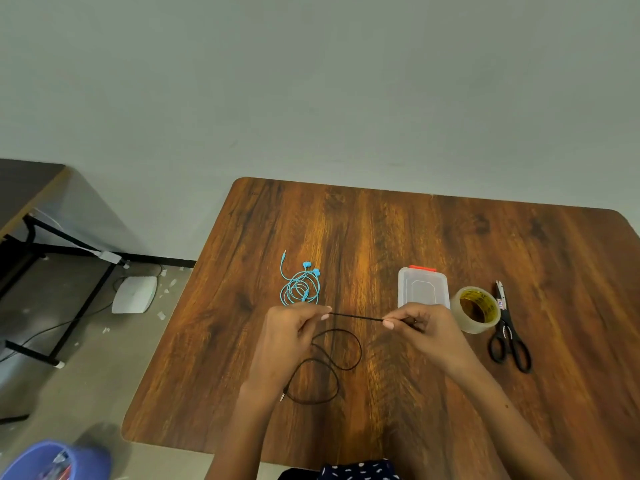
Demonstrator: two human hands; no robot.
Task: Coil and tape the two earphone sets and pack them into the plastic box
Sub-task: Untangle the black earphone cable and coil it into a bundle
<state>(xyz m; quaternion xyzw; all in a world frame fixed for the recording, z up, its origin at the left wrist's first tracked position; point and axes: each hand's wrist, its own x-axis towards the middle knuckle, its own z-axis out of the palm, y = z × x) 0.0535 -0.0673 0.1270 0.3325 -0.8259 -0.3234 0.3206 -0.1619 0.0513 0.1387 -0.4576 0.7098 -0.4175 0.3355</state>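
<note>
While a black earphone cord (341, 344) is drawn taut between two pinching hands, the packing job at this wooden table (450, 237) looks to be in its early stage. The left hand (289, 336) closes thumb and fingertips on one end of the straight stretch; the right hand (420, 327) nips the other end, its remaining fingers curled in. Below the hands, the rest of the cord sags in two loose loops toward the table's near edge, its plug lying by the left wrist.

Nothing appears taped or packed yet. The blue earphones (300, 285) sit in a slack, untaped tangle toward the table's left edge, plug end trailing to the far side. The clear plastic box (420, 287) lies just beyond the right hand with its lid seemingly on and a red clasp at its far end; whether it holds anything cannot be told for certain, though it looks empty. The tape roll (477, 309) stands just beside the box toward the right edge, and the black scissors (509, 332) lie just beside the roll, handles toward the near edge.

By this reading, both coils, both tapings and the packing remain. Room is generous: the far half of the table is bare, and the near right corner is open. The dangling loops lie close to the near edge, where a pull could drag them off.
</note>
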